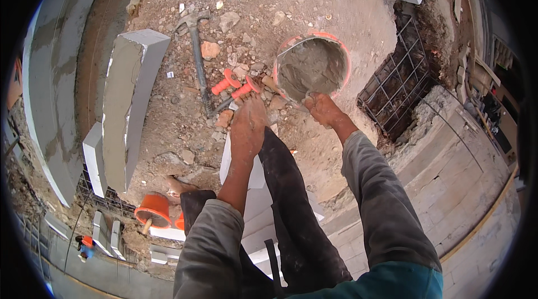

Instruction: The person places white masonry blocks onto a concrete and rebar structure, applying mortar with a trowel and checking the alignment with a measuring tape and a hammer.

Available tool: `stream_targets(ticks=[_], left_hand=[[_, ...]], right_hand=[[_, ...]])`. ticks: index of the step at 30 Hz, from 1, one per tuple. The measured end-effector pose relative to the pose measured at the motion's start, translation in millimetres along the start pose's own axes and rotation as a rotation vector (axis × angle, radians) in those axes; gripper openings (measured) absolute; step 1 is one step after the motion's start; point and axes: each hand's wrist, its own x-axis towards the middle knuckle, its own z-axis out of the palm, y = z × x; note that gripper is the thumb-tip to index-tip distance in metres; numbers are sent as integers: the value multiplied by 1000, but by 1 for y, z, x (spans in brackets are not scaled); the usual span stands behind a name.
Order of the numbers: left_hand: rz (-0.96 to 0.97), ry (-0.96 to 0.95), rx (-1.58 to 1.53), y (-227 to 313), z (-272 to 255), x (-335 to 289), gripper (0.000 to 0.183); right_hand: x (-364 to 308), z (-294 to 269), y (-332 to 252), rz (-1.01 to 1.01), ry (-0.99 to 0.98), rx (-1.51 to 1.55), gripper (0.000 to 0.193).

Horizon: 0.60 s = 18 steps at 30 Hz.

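Observation:
An orange bucket (346, 47) with grey wet mortar (314, 69) in it stands on the rubble ground. My right hand (325, 109) is closed on its near rim. My left hand (248, 133) reaches down beside my dark trouser leg, close to two chisels with orange hand guards (227, 81); its fingers cannot be told apart from what lies under them. A claw hammer (196, 47) lies just left of the chisels. A tan handle-like piece (271, 84) rests against the bucket's left side.
Pale blocks, one mortar-faced (120, 108), stand at left. An orange pail (153, 209) sits lower left near a bare foot (179, 186). A pit with a rebar cage (399, 75) opens right of the bucket. Broken stones (228, 20) litter the ground.

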Motion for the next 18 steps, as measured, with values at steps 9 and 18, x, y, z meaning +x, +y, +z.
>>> stream_targets(ticks=[9,18], left_hand=[[-129,-283,-101,26,53,49,60],[-213,-312,-27,-18,-5,-27,54]], right_hand=[[1,-3,12,86,-103,716,32],[-33,25,54,-121,113,996,25]])
